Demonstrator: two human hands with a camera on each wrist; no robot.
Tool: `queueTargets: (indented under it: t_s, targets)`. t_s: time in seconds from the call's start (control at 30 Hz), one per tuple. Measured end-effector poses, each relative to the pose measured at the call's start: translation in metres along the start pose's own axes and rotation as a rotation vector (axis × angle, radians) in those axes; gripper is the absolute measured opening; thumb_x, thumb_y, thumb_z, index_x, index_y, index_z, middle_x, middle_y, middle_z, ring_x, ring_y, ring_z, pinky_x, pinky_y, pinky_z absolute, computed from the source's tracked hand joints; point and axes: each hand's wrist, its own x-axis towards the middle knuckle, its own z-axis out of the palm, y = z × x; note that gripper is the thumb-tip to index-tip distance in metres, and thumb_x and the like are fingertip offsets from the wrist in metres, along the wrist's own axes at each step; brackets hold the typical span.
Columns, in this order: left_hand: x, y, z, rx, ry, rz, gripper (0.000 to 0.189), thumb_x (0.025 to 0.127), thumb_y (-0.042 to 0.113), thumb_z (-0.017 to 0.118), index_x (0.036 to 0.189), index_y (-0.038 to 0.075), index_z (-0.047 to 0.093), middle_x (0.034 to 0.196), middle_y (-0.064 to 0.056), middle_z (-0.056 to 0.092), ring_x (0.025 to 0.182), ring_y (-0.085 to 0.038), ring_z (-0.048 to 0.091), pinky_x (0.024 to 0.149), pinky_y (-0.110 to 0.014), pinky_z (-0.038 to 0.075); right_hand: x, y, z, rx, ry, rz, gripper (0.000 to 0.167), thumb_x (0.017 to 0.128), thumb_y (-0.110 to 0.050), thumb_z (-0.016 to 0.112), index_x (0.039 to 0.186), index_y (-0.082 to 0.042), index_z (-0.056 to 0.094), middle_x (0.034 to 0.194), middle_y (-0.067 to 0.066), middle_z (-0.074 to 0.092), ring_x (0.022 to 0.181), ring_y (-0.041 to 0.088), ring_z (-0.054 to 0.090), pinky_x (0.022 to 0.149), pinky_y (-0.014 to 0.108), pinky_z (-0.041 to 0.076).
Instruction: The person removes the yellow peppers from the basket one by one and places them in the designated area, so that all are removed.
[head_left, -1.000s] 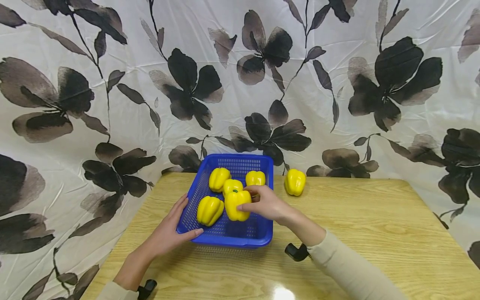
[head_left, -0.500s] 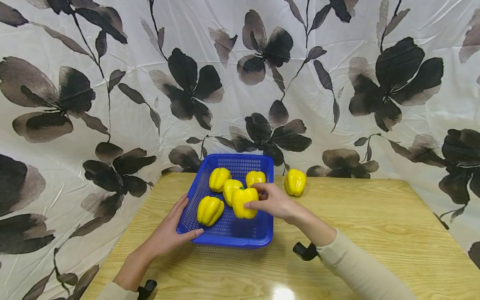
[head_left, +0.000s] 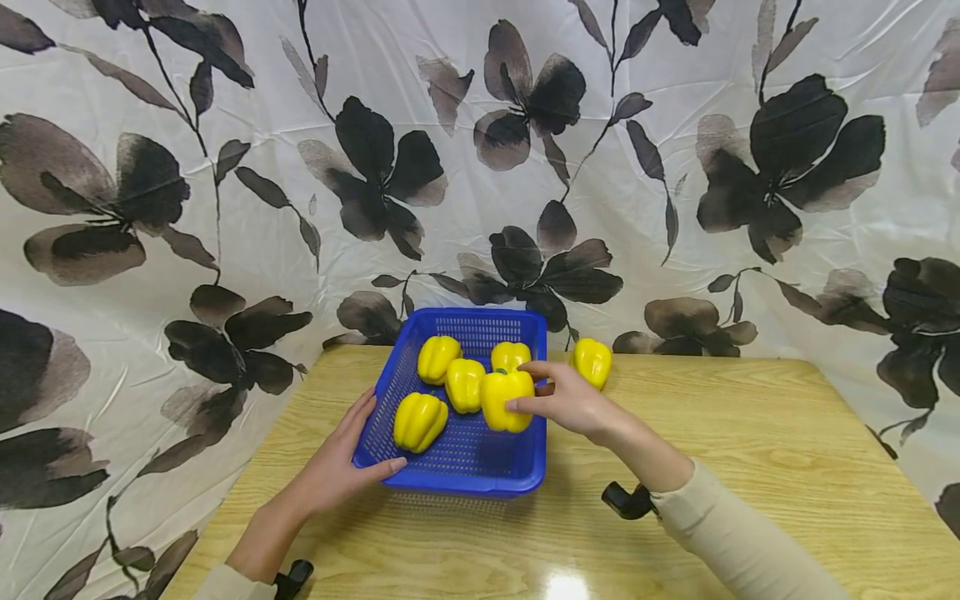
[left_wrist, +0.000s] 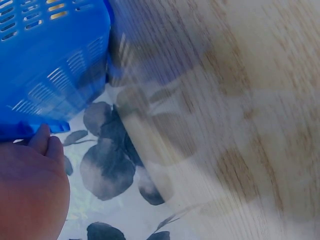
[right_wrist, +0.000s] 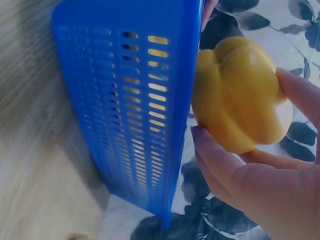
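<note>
Yellow pepper (head_left: 498, 400) in grip (head_left: 568, 402) (near rim (head_left: 542, 458))

The table (head_left: 750, 450) has a light wooden top, its grain running mostly from left to right, with a rounded back right corner. The surface is glossy: a patch of white glare (head_left: 567, 587) shines toward the front, and a faint reflection lies along the front of the blue basket (head_left: 469, 483). This basket stands left of the table's middle, toward the back edge. A yellow pepper (head_left: 594, 362) sits to its right, apart from it, by the middle of the table's back edge.
</note>
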Motion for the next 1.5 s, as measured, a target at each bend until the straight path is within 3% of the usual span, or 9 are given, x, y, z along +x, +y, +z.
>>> queueTargets:
  t_s: [1.13, 1.5]
  targets:
    - [-0.001, 0.001, -0.001, -0.007, -0.004, -0.001, 0.108, 0.088, 0.053, 0.076, 0.165, 0.009, 0.014, 0.172, -0.005, 0.007, 0.154, -0.043, 0.018, 0.115, -0.071, 0.025, -0.006, 0.007, -0.023, -0.051, 0.037, 0.005, 0.065, 0.092, -0.028, 0.078, 0.143, 0.003, 0.054, 0.129, 0.02, 0.06, 0.112, 0.034, 0.066, 0.095, 0.045, 0.056]
    - [-0.001, 0.002, -0.002, -0.009, -0.005, -0.005, 0.109, 0.087, 0.055, 0.075, 0.165, 0.009, 0.014, 0.172, -0.006, 0.007, 0.153, -0.043, 0.018, 0.114, -0.071, 0.025, -0.012, 0.011, -0.033, -0.046, 0.049, 0.032, 0.071, 0.093, -0.029, 0.077, 0.15, 0.003, 0.047, 0.139, 0.021, 0.056, 0.122, 0.039, 0.062, 0.101, 0.049, 0.053]
